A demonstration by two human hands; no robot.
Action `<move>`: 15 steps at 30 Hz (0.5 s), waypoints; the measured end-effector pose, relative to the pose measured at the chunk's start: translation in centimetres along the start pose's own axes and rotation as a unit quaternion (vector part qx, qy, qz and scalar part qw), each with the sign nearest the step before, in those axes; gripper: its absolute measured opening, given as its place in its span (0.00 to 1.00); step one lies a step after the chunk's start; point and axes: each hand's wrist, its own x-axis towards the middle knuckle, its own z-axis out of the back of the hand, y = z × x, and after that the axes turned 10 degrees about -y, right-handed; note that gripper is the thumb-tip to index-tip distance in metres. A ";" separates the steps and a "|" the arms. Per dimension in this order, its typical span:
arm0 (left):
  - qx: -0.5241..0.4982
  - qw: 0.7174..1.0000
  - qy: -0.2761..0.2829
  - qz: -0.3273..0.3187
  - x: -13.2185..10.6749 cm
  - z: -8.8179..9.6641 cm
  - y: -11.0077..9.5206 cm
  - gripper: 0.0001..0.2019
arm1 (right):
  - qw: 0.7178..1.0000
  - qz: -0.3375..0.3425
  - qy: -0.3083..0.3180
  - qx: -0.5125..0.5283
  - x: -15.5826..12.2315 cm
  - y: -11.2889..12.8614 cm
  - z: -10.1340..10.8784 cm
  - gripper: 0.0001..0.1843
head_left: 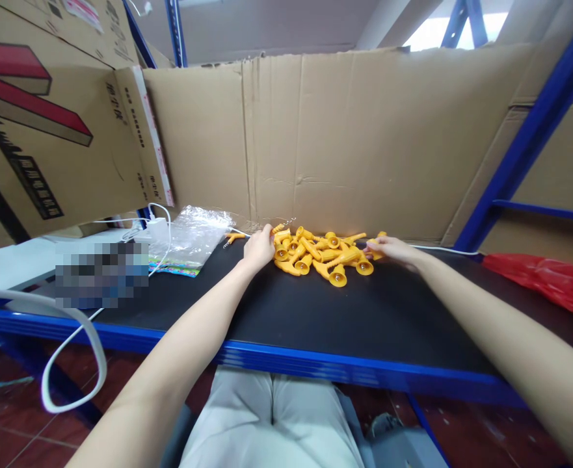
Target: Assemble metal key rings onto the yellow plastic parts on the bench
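A heap of yellow bell-ended plastic pieces (310, 249) lies mid-frame on the black worktop (296, 312). They look light, stiff and smooth, probably best held by their stems. The left hand (259, 248) has curled fingers at the heap's left edge; the right hand (391, 250) meets its right edge. Whether either grips a piece, I cannot tell.

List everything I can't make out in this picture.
All in the head view:
Left hand: its own back hides its fingertips.
Right hand: fingertips too small to tell their grip.
Yellow pieces: overlapping ones hide those beneath.
Pixelated object: mosaic blocks cover it.
Red plastic: cut off by the right edge.
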 end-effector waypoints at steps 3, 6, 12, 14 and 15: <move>0.009 1.000 -0.020 -0.004 0.0 0.1 0.0 0.11 | 0.993 -0.035 -0.108 0.039 1.2 -0.5 1.7 0.11; 0.029 0.998 -0.053 0.002 0.0 0.4 0.0 0.11 | 0.968 -0.060 -0.240 0.034 2.7 -1.9 2.9 0.13; 0.037 0.994 -0.093 0.054 0.6 0.6 1.0 0.13 | 0.943 -0.119 -0.312 -0.008 5.5 -6.5 3.1 0.09; 0.018 0.994 -0.087 0.068 1.0 0.4 1.6 0.14 | 0.938 -0.127 -0.323 -0.015 6.2 -7.6 2.8 0.08; 0.003 0.994 -0.082 0.073 1.2 0.3 1.9 0.15 | 0.936 -0.128 -0.326 -0.018 6.5 -8.0 2.6 0.08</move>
